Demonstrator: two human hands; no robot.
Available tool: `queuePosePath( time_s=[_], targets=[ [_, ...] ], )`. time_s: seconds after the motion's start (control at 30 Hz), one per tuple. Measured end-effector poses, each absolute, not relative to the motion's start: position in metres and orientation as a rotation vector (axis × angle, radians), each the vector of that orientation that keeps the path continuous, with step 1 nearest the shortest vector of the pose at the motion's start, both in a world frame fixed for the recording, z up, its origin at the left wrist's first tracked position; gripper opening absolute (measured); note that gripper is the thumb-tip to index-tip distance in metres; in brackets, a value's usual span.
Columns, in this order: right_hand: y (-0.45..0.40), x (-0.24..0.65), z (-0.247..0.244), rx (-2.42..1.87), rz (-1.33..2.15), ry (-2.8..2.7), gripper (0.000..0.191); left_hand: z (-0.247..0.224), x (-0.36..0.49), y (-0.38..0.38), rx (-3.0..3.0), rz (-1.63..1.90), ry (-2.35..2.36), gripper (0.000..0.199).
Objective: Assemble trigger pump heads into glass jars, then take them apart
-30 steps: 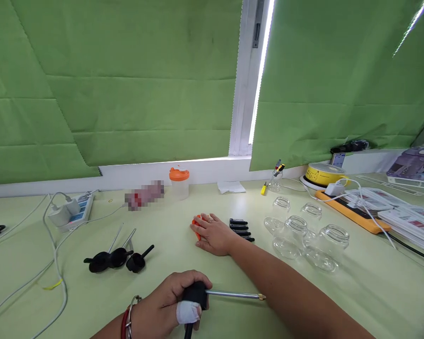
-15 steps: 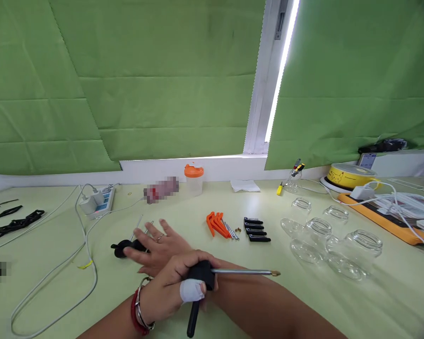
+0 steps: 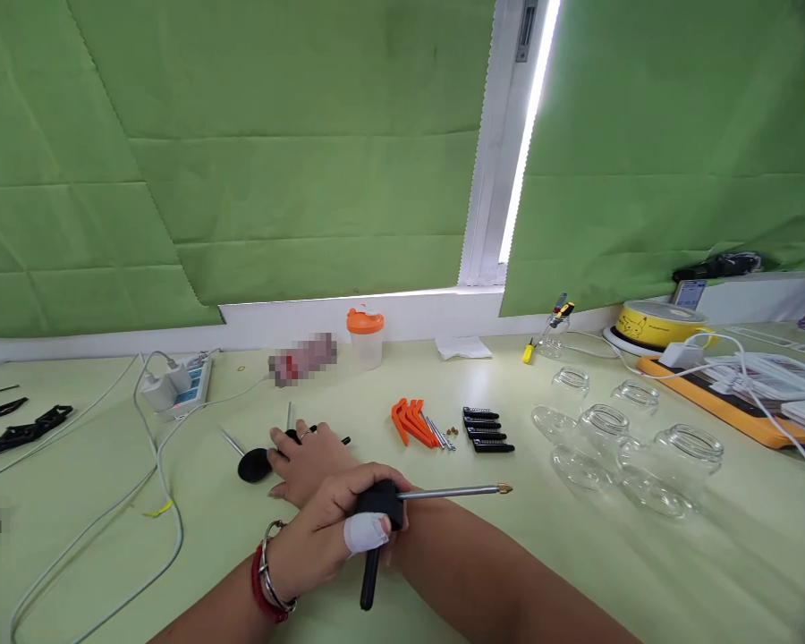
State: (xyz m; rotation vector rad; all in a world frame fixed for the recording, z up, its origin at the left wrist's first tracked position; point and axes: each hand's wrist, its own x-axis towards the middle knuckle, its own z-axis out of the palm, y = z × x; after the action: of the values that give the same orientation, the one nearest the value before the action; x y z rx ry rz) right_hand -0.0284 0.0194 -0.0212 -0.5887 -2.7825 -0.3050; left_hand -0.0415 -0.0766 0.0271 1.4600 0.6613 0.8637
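Note:
My left hand [image 3: 332, 537], with white tape round its thumb, is wrapped round a black block-shaped part [image 3: 379, 503]. A metal rod [image 3: 449, 492] with a brass-coloured tip sticks out of this part to the right, and a black handle [image 3: 369, 580] points down from it. My right hand [image 3: 318, 461] reaches left beyond it, its forearm crossing behind the held part. The right fingers lie apart over a second black part [image 3: 293, 436], which they partly cover. Beside those fingertips rests a round black piece [image 3: 254, 465] with a metal rod.
Orange levers [image 3: 412, 422], metal pins [image 3: 441, 434] and black clips [image 3: 487, 430] lie mid-table. Several clear glass vessels [image 3: 607, 429] stand to the right. A cable [image 3: 178, 528] loops at left from a power strip [image 3: 198, 385]. An orange-lidded cup [image 3: 366, 338] is at the back.
My right hand has moved from above the round black piece to the other black part, its fingers less spread. The left hand still holds its part. The view has shifted slightly.

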Motion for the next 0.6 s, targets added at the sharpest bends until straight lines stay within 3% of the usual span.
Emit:
queuePosePath(
  time_s=[0.43, 0.6],
  targets=[
    [0.040, -0.002, -0.017, -0.727, -0.394, -2.666, 0.057, 0.026, -0.036, -0.076, 1.438, 0.882, 0.660, 0.034],
    [0.024, -0.016, -0.006, -0.535, -0.476, -2.557, 0.042, 0.029, -0.037, -0.080, 1.444, 0.855, 0.633, 0.033]
  ],
)
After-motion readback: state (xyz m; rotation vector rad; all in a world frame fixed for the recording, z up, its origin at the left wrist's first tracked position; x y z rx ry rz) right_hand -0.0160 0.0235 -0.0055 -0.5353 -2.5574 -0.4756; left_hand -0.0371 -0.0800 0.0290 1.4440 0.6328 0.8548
